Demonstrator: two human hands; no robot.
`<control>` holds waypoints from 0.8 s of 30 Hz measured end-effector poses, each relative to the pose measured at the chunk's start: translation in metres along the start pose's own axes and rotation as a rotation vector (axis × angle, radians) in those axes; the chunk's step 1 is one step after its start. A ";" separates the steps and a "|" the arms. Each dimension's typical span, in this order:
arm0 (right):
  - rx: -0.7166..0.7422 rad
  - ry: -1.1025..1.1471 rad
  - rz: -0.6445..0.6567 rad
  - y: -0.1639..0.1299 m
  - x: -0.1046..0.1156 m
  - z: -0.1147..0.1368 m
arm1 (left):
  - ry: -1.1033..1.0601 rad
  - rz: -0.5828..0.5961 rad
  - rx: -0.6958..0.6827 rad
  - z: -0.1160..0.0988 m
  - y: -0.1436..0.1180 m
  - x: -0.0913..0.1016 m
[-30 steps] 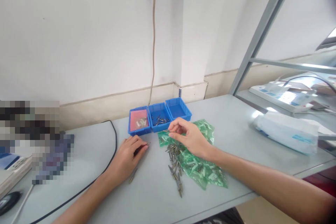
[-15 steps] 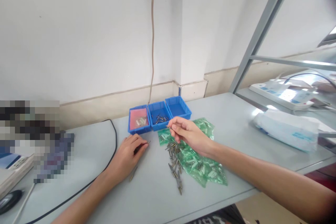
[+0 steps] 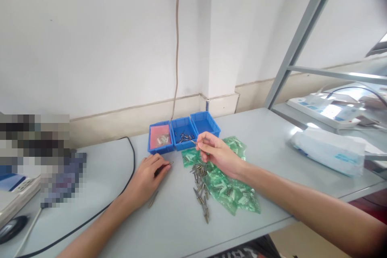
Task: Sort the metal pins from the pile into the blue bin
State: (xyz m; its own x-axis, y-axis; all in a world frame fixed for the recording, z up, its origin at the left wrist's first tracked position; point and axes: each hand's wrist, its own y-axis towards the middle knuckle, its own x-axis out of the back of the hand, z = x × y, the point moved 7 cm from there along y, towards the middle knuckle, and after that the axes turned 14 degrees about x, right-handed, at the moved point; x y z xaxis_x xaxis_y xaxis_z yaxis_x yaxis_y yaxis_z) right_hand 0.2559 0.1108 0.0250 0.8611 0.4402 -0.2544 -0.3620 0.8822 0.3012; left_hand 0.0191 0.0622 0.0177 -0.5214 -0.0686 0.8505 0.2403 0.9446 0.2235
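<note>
My left hand (image 3: 152, 169) rests on the table, its thumb and forefinger closed on a small metal pin (image 3: 171, 163). Another metal pin lies beside its wrist. My right hand (image 3: 213, 149) is raised over the green plastic bags (image 3: 231, 193), pinching a small metal pin (image 3: 192, 141) just in front of the blue bins. Under and left of it spreads a pile of loose metal pins (image 3: 199, 185). The middle blue bin (image 3: 181, 121) contains several dark pins. In the left blue bin (image 3: 148, 141) are a pink sheet and a clear bag of small pale parts.
The right blue bin (image 3: 205, 117) stands against the middle one. A black cable (image 3: 133, 161) curves across the table at left, near a black mouse (image 3: 13, 229). At right are a white plastic package (image 3: 329, 151) and a grey metal frame (image 3: 286, 68).
My right hand has shifted very slightly, and the pin in it shows more clearly, pointing left. My left hand stays in place. The view has moved a little.
</note>
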 end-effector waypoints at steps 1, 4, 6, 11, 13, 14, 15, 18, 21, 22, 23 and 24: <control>0.037 -0.091 0.019 0.000 0.000 0.003 | 0.002 -0.002 -0.001 0.000 0.000 0.000; 0.158 -0.367 0.077 0.000 -0.003 0.012 | 0.007 -0.005 -0.003 -0.001 0.000 0.001; 0.230 -0.503 0.093 0.000 -0.004 0.016 | 0.010 -0.010 -0.004 -0.002 0.000 0.001; 0.357 -0.703 0.096 0.002 -0.001 0.019 | 0.017 -0.012 0.003 -0.002 -0.001 0.002; 0.356 -0.727 0.110 0.004 0.000 0.017 | 0.019 -0.009 0.009 -0.002 -0.001 0.002; 0.348 -0.735 0.111 0.005 0.000 0.015 | 0.019 -0.009 0.011 -0.001 0.000 0.002; 0.340 -0.748 0.108 0.005 0.001 0.015 | 0.018 -0.009 0.010 -0.001 0.000 0.001; 0.371 -0.831 0.126 0.004 -0.003 0.021 | 0.017 -0.018 -0.008 -0.003 0.000 0.002; 0.490 -0.882 0.341 -0.002 -0.025 0.028 | 0.023 -0.036 -0.074 -0.010 -0.002 0.003; 0.533 -0.890 0.421 -0.006 -0.033 0.030 | 0.027 -0.047 -0.105 -0.013 -0.003 0.004; 0.569 -0.883 0.487 -0.011 -0.040 0.032 | 0.031 -0.062 -0.138 -0.017 -0.005 0.005; 0.583 -0.860 0.550 -0.015 -0.046 0.032 | 0.035 -0.078 -0.167 -0.020 -0.006 0.006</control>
State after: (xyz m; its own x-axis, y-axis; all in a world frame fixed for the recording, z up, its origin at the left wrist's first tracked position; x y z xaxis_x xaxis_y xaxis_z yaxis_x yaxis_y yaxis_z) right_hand 0.2331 0.0722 0.0617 0.6782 0.2832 0.6781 -0.7342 0.3008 0.6087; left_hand 0.0307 0.0496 0.0309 -0.5159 -0.1528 0.8429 0.3349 0.8697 0.3627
